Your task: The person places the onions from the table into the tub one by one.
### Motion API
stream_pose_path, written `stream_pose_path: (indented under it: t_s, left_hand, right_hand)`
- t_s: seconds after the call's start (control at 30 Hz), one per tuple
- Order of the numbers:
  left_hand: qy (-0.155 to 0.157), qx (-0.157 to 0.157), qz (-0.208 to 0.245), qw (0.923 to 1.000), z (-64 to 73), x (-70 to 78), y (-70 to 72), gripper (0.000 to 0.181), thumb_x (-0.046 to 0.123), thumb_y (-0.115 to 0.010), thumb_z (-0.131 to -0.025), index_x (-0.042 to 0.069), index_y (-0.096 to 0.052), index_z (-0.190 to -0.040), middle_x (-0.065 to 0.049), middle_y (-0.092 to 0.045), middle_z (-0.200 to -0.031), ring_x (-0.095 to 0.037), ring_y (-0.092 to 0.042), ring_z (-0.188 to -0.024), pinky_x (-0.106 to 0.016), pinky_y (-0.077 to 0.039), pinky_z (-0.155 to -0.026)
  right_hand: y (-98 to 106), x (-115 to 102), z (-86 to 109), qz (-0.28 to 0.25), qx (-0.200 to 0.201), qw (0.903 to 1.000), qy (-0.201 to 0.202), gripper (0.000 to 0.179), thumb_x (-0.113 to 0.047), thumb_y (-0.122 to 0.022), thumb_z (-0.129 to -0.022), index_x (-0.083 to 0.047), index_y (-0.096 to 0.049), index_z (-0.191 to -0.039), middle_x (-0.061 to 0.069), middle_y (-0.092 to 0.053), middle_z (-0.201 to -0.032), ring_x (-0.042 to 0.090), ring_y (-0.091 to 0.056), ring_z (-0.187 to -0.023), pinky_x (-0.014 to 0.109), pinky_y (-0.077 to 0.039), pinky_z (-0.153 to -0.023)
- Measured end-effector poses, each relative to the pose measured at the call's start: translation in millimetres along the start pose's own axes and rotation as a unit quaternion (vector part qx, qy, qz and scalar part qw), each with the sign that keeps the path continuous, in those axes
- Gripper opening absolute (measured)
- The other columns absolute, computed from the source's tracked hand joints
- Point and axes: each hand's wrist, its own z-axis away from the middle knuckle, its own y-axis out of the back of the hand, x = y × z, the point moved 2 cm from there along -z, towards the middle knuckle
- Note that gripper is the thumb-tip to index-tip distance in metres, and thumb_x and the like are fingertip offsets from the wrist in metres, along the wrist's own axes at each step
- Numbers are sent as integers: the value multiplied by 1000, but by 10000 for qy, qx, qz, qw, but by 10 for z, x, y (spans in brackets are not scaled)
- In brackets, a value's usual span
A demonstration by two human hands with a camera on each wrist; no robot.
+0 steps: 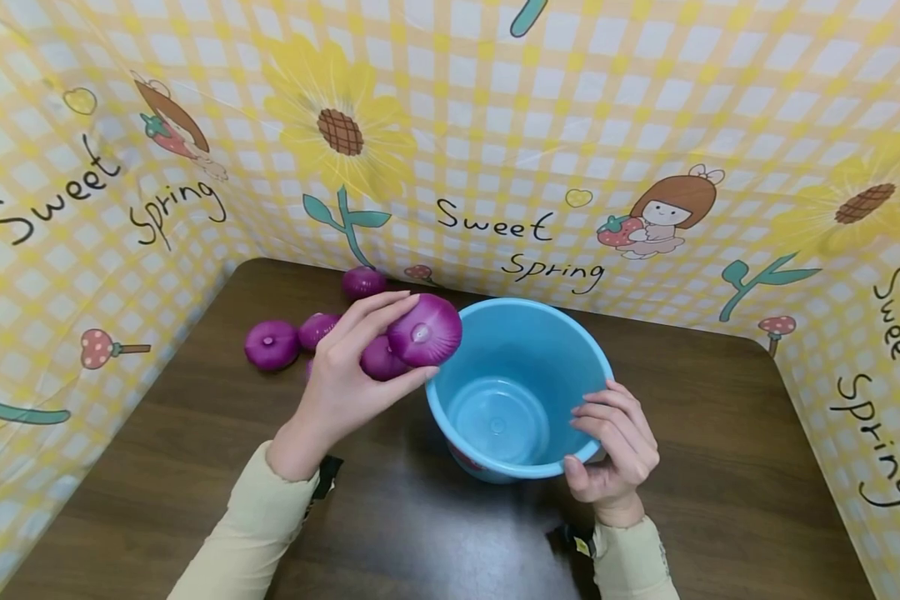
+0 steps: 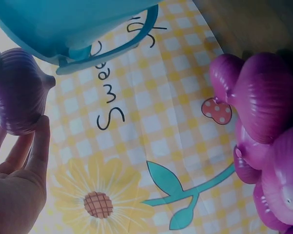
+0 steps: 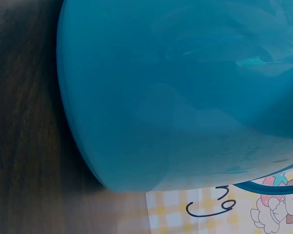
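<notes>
A purple onion [image 1: 425,330] is gripped between the fingers and thumb of my left hand [image 1: 352,367], just left of the bucket's rim. In the left wrist view that onion [image 2: 19,92] shows its pointed tip, with the bucket above it. The blue bucket [image 1: 517,312] stands upright, with a bare inside floor. My right hand [image 1: 618,442] grips its right rim, fingers over the inside and thumb at the outer edge. The bucket's side [image 3: 161,107] fills most of the right wrist view, where my right hand is hidden.
Several more purple onions [image 1: 272,345] lie on the dark wooden table [image 1: 720,433], left of the bucket and partly behind my left hand. A checked cloth [image 1: 450,150] with sunflowers and lettering hangs round the back and sides. The bucket's handle [image 2: 136,41] hangs at its outer side.
</notes>
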Motion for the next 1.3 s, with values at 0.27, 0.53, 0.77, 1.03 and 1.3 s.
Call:
stream_pose_path:
  t_s: [0.27, 0.53, 0.77, 1.03, 1.3]
  left_hand:
    - [-157, -106, 134, 9997, -47, 19, -66, 76, 20, -97, -68, 10, -65, -137, -8, -59, -139, -23, -55, -127, -39, -52, -100]
    - [-220, -266, 265, 9991, -67, 32, -118, 77, 16, -97, -68, 9, -64, -138, -9, -58, -139, -24, -55, -126, -40, -53, -98]
    - [-157, -620, 397, 9972, -86, 67, -176, 78, 18, -97, -70, 11, -63, -140, -7, -56, -142, -22, -53, -129, -41, -54, -95]
    - [-49, -1015, 530, 9934, -97, 104, -266, 77, 23, -94, -74, 15, -61, -143, -1, -55, -142, -19, -52, -128, -40, -55, -93]
    - [-87, -1296, 386, 9908, -93, 116, -340, 76, 29, -94, -75, 16, -61, -142, -1, -55, -142, -18, -53, -128, -38, -54, -95]
  right_hand:
    - [-23, -17, -16, -171, 2, 9997, 157, 58, -43, -68, -88, 3, -61, -53, 16, -61, -56, 36, -56, -54, 48, -58, -84]
    - [-53, -47, -7, -388, -79, 9989, 233, 56, -42, -67, -88, 3, -61, -54, 17, -62, -57, 36, -57, -55, 48, -58, -84]
    - [-54, -45, 3, -391, -122, 9989, 208, 55, -41, -67, -87, 2, -62, -54, 17, -62, -58, 36, -58, -55, 48, -58, -85]
    - [-46, -36, 7, -358, -163, 9990, 207, 55, -42, -66, -87, 2, -62, -54, 17, -63, -58, 36, -58, -55, 48, -58, -85]
    - [-48, -40, -3, -322, -205, 9991, 183, 56, -43, -66, -87, 2, -63, -56, 17, -64, -59, 36, -58, -56, 48, -58, -86]
